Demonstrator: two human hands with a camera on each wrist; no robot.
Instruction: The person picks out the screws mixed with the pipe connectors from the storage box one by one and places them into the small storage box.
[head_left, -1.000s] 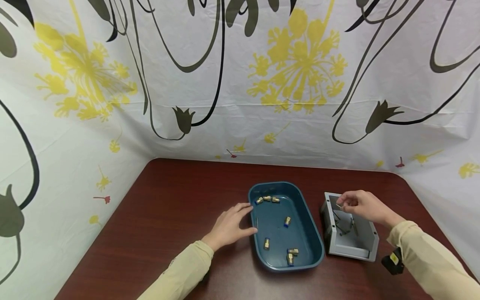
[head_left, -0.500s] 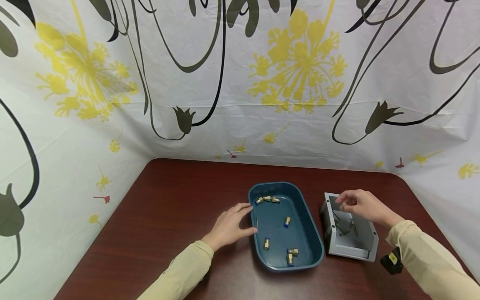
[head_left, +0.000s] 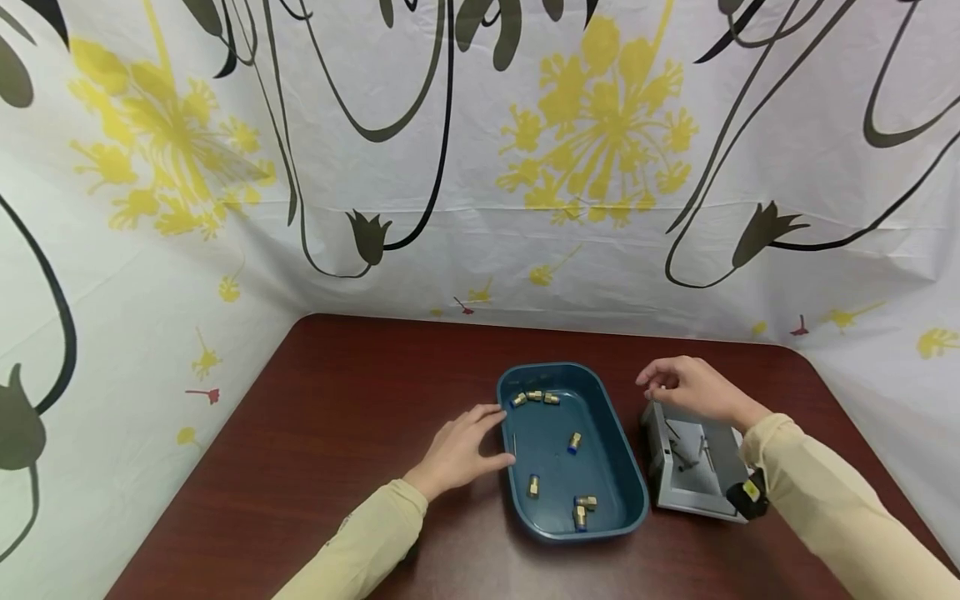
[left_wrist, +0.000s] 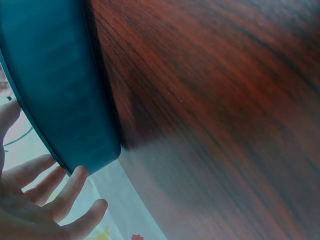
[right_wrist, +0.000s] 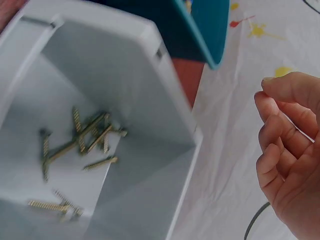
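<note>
A dark blue tray point(head_left: 570, 479) holds several brass fittings point(head_left: 580, 518), some with blue ends, and a thin screw point(head_left: 514, 444) near its left wall. My left hand point(head_left: 463, 446) rests at the tray's left rim, its fingers spread. In the left wrist view, the fingertips point(left_wrist: 79, 172) meet the tray edge. To the right stands a grey box point(head_left: 697, 504) with several screws point(right_wrist: 97, 132) lying on its floor. Above the box's far left corner hovers my right hand point(head_left: 693, 387), fingers loosely bent; in the right wrist view nothing shows between thumb and fingers.
Tray and box stand close together on a dark red-brown wooden table point(head_left: 360, 400). A white cloth point(head_left: 465, 167) with yellow flowers and dark stems hangs behind and at the sides of the table.
My right hand has moved up and left, from over the box's inside to its far left corner. A tiny thing at its fingertips one second ago no longer shows. The left hand stays put.
</note>
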